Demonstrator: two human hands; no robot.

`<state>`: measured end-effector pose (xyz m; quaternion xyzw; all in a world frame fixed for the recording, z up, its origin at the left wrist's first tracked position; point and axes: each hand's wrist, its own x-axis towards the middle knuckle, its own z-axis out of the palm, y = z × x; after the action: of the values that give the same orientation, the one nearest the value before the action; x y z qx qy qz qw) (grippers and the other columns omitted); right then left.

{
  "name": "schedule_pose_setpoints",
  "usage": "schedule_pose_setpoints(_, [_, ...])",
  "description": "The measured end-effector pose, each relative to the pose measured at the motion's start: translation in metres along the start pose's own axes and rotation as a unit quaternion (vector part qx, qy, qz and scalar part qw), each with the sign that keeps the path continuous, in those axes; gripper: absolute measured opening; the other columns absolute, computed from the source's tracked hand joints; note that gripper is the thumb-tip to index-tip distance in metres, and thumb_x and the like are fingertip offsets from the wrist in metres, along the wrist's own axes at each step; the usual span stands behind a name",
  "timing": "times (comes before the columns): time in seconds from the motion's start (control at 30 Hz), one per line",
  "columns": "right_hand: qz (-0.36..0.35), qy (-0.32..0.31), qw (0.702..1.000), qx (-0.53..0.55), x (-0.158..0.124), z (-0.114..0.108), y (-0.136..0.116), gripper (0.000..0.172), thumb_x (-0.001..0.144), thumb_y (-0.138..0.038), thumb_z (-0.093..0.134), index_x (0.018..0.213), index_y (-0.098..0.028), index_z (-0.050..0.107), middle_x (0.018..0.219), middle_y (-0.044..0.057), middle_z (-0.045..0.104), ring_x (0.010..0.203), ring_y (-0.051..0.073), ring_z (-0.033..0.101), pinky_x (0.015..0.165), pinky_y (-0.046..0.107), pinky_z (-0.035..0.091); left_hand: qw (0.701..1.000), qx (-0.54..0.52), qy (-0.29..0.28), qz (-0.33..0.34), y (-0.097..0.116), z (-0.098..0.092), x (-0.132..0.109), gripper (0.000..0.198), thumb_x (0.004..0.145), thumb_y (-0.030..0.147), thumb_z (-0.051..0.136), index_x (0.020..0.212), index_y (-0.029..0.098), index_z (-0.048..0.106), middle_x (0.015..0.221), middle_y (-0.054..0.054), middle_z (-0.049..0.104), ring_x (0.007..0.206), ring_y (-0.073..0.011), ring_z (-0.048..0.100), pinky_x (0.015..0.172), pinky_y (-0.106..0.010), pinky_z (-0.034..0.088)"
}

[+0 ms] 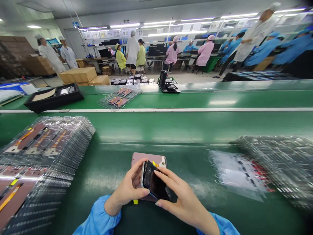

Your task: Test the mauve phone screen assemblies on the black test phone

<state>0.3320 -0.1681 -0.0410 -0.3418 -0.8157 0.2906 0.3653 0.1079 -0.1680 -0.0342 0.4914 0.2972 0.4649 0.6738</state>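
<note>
Between my hands is a smartphone [156, 183] with a silver edge, tilted, its dark face toward me. My left hand [129, 186] grips its left edge, with the thumb at the lower corner and the fingers behind. My right hand [179, 195] holds it from the right, fingertips on the dark face and thumb at the lower edge. Beneath the phone, a pinkish-brown panel [137, 158] with yellow tabs lies on the green work surface [110, 176]. My hands and the phone hide much of this panel.
Stacked clear plastic trays [83, 133] with similar panels stand at left. More clear trays [288, 160] are at right, beside white plastic sheets [234, 169] with red tabs. Beyond are a black bin [53, 98], a tray of panels [119, 98] and a black fixture [167, 83]. People work farther back.
</note>
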Motion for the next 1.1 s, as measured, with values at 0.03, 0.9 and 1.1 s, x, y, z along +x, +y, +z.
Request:
schedule_pose_setpoints(0.03, [-0.008,0.001,1.0,-0.005,0.0,0.0006,-0.0001,0.068,0.087,-0.053,0.07,0.146,-0.03,0.044,0.144,0.011,0.046,0.127,0.034,0.049,0.101,0.046,0.049,1.0,-0.003,-0.001,-0.001,-0.0009,-0.0004,0.0,0.082,0.069,0.037,0.084,0.141,0.028,0.046,0.142,-0.014,0.052,0.128,-0.0339,0.051,0.107,-0.044,0.041])
schedule_pose_setpoints(0.9, [-0.07,-0.001,0.991,-0.11,0.0004,0.0008,-0.0048,0.059,0.099,-0.054,0.051,0.145,-0.017,0.042,0.145,0.015,0.043,0.129,0.028,0.047,0.099,0.039,0.051,1.0,-0.02,-0.016,-0.013,-0.0095,-0.0046,-0.0006,0.087,0.066,0.033,0.087,0.142,0.034,0.044,0.142,-0.011,0.052,0.125,-0.0288,0.054,0.105,-0.039,0.042])
schedule_pose_setpoints(1.1, [-0.074,0.002,0.989,-0.126,-0.0006,0.0012,-0.0051,0.059,0.1,-0.054,0.048,0.145,-0.017,0.041,0.144,0.015,0.044,0.129,0.028,0.047,0.098,0.039,0.052,0.999,-0.025,-0.021,-0.009,-0.0101,-0.0049,-0.0009,0.088,0.067,0.032,0.087,0.143,0.034,0.043,0.143,-0.011,0.051,0.127,-0.0295,0.052,0.106,-0.04,0.041])
